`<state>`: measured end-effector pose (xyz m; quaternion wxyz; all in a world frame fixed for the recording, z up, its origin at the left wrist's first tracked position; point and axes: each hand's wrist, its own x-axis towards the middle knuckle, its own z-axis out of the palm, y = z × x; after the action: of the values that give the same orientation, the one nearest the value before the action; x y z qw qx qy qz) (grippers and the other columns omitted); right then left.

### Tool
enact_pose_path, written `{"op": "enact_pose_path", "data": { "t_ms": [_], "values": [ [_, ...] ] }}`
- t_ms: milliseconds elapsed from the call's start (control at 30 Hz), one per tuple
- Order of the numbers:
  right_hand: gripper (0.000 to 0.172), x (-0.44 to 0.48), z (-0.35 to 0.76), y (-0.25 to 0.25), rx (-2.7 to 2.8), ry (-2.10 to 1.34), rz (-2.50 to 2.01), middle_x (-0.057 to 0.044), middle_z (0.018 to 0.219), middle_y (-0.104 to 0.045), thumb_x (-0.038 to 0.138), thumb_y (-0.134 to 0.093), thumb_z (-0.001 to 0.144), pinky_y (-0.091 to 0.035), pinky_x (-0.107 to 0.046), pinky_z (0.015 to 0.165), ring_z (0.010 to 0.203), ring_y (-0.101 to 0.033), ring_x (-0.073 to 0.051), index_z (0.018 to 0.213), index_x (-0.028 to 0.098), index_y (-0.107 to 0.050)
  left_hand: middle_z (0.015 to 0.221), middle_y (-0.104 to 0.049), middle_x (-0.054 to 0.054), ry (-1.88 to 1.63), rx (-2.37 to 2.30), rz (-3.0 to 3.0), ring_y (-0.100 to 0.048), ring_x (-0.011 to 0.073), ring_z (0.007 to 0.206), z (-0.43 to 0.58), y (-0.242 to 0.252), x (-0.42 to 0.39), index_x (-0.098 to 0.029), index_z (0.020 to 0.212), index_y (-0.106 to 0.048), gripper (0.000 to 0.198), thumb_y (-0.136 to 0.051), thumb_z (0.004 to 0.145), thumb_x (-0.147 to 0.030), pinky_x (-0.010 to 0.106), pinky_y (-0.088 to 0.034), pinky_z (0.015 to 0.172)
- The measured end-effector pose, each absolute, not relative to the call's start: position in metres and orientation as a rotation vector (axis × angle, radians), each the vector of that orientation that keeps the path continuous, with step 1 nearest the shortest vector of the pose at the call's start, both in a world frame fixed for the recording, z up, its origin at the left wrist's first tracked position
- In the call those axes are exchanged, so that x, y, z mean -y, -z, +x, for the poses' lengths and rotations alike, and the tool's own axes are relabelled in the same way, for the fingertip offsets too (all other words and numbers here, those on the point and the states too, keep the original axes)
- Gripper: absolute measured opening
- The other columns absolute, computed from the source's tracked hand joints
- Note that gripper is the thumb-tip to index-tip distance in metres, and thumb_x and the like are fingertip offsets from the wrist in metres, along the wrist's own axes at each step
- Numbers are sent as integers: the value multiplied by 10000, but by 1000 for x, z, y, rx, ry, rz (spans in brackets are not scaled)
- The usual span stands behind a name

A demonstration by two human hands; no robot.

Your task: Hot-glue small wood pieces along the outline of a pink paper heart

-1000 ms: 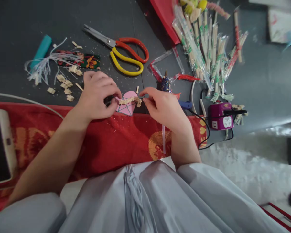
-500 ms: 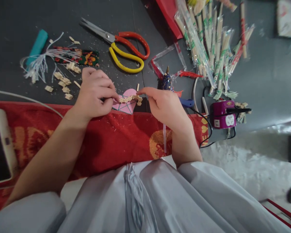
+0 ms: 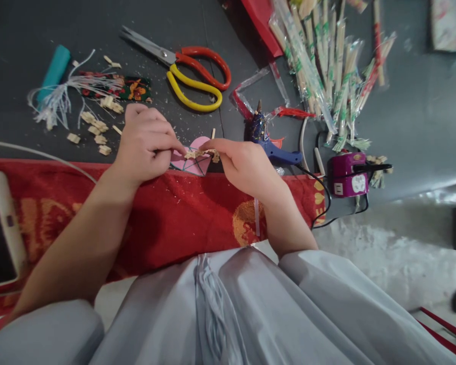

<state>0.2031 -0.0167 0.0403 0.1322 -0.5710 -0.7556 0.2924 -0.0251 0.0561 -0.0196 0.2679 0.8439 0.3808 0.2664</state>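
Observation:
A pink paper heart with drawn lines lies at the edge of the dark table, above a red cloth. Across the heart runs a row of small pale wood bits. My left hand pinches the left end of that row, fingers closed. My right hand pinches the right end, its fingers pressed together too. A thin clear stick shows below my right wrist.
Red-and-yellow scissors lie behind the heart. A blue glue gun and a purple plug block sit to the right, wrapped chopsticks behind them. Loose wood bits, white strands and a teal lighter lie left. A phone rests far left.
My right hand has slid left onto the heart and now grips the row's right end. The whole view has shifted slightly; my left hand keeps its pinch.

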Motion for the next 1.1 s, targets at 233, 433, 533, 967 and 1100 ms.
{"op": "enact_pose_path", "data": {
  "t_ms": [233,433,533,967,1100],
  "values": [
    [482,16,199,-38,2204,-865,-1643,-17,1127,-784,48,-409,899,-517,-320,936,1063,-717,-213,1208,255,-715,626,-622,-10,-735,-1058,2145,-595,222,826,-25,20,-57,-272,657,-665,305,-701,797,-541,547,-297,1160],
    [486,14,204,-40,2138,-803,-1705,-19,1128,-779,58,-374,911,-515,-326,908,1036,-719,-214,1184,247,-730,583,-536,-7,-710,-1060,2136,-581,197,739,-24,19,-57,-275,623,-660,323,-666,838,-516,535,-290,1165],
    [459,12,208,-40,2110,-767,-1737,-12,1087,-778,62,-394,904,-505,-315,861,963,-718,-207,1132,255,-742,566,-526,-8,-733,-989,2231,-532,177,673,-24,20,-57,-293,637,-688,281,-597,875,-412,513,-339,1114],
    [460,12,211,-42,2096,-654,-1838,-33,1040,-786,95,-367,918,-477,-303,812,920,-715,-202,1126,230,-754,586,-582,-26,-763,-980,2439,-500,124,627,-22,11,-50,-220,631,-652,292,-445,814,-123,412,-391,938],
    [458,11,211,-42,2114,-662,-1858,-40,1023,-786,96,-368,922,-464,-304,806,909,-712,-204,1127,232,-754,602,-601,-33,-757,-932,2457,-530,128,631,-22,9,-49,-228,647,-647,288,-439,824,-140,401,-394,930]
  ]
}}
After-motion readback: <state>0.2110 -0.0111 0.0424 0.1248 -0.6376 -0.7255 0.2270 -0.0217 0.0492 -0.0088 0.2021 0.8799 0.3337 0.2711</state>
